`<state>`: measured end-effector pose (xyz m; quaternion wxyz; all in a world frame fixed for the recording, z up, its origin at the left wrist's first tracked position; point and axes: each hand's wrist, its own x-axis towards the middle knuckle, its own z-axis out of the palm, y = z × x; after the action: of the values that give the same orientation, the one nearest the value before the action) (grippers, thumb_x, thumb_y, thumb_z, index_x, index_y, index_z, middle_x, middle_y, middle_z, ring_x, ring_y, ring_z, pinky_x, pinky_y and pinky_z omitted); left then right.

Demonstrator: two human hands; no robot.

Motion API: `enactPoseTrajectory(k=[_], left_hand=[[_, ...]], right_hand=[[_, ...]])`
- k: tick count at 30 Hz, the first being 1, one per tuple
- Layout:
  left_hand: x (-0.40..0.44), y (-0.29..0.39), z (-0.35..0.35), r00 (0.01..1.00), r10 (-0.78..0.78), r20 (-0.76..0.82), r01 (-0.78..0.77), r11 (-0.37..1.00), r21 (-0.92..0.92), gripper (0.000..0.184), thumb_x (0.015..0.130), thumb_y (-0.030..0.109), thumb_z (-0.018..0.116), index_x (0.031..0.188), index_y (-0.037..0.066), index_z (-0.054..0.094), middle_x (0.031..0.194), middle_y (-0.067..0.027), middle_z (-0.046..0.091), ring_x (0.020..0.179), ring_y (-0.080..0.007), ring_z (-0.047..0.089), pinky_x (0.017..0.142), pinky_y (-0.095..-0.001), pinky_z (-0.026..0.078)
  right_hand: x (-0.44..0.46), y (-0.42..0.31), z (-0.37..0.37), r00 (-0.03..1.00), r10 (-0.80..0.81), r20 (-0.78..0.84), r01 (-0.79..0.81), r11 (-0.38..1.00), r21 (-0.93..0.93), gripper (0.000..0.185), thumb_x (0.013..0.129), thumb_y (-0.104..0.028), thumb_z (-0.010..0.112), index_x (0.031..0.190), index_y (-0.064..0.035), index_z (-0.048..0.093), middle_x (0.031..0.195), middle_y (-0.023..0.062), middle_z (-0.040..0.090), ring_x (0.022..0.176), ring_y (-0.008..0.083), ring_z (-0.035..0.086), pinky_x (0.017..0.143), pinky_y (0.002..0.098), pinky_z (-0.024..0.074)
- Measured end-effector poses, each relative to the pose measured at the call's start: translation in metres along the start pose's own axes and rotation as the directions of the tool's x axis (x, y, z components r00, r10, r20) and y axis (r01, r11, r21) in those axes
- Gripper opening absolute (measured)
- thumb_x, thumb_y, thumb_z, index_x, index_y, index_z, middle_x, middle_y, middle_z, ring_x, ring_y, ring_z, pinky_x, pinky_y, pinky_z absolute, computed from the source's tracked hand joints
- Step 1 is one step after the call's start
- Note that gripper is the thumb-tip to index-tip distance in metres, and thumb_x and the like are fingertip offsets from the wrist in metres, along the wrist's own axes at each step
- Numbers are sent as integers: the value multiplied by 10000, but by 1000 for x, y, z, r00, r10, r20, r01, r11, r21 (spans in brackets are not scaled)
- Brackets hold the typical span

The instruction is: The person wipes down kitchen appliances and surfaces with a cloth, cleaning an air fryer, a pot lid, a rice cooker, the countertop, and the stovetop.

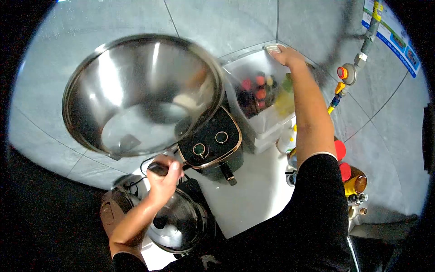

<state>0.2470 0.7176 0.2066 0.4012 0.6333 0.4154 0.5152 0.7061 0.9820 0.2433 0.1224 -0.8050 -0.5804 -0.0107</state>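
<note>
My left hand [163,179] is closed around the black handle [158,168] of a large steel wok [140,86]. The wok is tilted with its shiny inside facing me, and it hides part of the black air fryer [210,143] behind it. At the far corner of a translucent plastic bin [265,136], my right hand [284,55] grips over the rim. A pale, ridged patch shows by its fingertips; I cannot make out what it is. Several red, dark and yellow-green items, blurred through the plastic, are in the bin.
A pot with a glass lid [176,222] stands below my left hand. Red-capped bottles [344,171] and jars line the counter [249,195] at right. A gas valve [346,73] and pipe run down the grey tiled wall [244,22].
</note>
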Motion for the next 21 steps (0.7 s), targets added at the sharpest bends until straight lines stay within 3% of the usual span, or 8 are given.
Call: enactPoseTrajectory(k=[2, 5, 9, 11, 13, 18, 20, 21], left_hand=[[28, 2, 21, 997, 69, 46, -64, 993, -101, 166, 896, 41, 589, 787, 52, 465, 667, -62, 569, 573, -121, 559, 502, -262, 447], [70, 12, 56, 991, 130, 14, -129, 991, -40, 179, 882, 27, 594, 745, 51, 480, 650, -47, 574, 577, -111, 560, 514, -257, 445], [119, 21, 107, 980, 198, 24, -195, 976, -102, 219, 914, 48, 536, 703, 46, 481, 593, -28, 518, 531, -133, 514, 521, -269, 432], [151, -1, 127, 957, 286, 55, -273, 947, -168, 178, 919, 66, 565, 751, 44, 512, 607, -18, 511, 532, -127, 497, 525, -275, 434], [166, 12, 147, 963, 261, 63, -253, 962, -103, 192, 925, 130, 594, 774, 38, 517, 616, -19, 524, 546, -126, 518, 534, -287, 446], [189, 24, 186, 979, 198, 53, -192, 976, -99, 281, 872, 239, 678, 766, 9, 559, 618, -21, 584, 567, -93, 530, 533, -252, 426], [198, 15, 198, 963, 262, 54, -265, 963, 46, 325, 888, 324, 670, 828, 18, 576, 655, -21, 590, 578, -125, 576, 554, -278, 470], [200, 15, 198, 960, 273, 64, -277, 959, 59, 288, 893, 290, 669, 848, 20, 582, 651, -32, 608, 580, -120, 587, 551, -277, 475]], right_hand=[[3, 14, -4, 996, 52, 70, -58, 994, 89, 725, 867, -664, 375, 1441, -221, 389, 1466, 105, 406, 1347, 295, 392, 1088, 446, 315], [10, 37, 4, 968, 217, 124, -231, 967, 111, 708, 885, -616, 396, 1413, -146, 428, 1407, 160, 467, 1304, 317, 442, 1059, 447, 350], [-58, 31, -4, 968, 252, 13, -252, 959, 133, 635, 917, -551, 370, 1389, -135, 458, 1397, 171, 473, 1292, 350, 444, 1051, 449, 360], [-92, 17, 14, 933, 156, -323, -170, 985, -15, 559, 915, -493, 410, 1305, -116, 542, 1374, 175, 488, 1284, 360, 444, 1039, 512, 362], [-118, 7, 40, 888, 15, -459, -18, 1000, -2, 470, 918, -399, 451, 1284, -122, 553, 1360, 176, 486, 1271, 372, 446, 1019, 531, 370], [-180, -35, 38, 828, -86, -555, 173, 979, 106, 440, 897, -305, 533, 1313, -162, 530, 1390, 167, 457, 1302, 379, 407, 1059, 520, 322], [-168, -24, 36, 833, -73, -548, 173, 976, 134, 442, 897, -337, 537, 1312, -185, 536, 1399, 150, 455, 1333, 368, 372, 1074, 515, 304], [-151, -14, 36, 860, -59, -506, 133, 985, 111, 457, 898, -376, 524, 1321, -203, 531, 1419, 137, 439, 1349, 357, 352, 1080, 517, 293]])
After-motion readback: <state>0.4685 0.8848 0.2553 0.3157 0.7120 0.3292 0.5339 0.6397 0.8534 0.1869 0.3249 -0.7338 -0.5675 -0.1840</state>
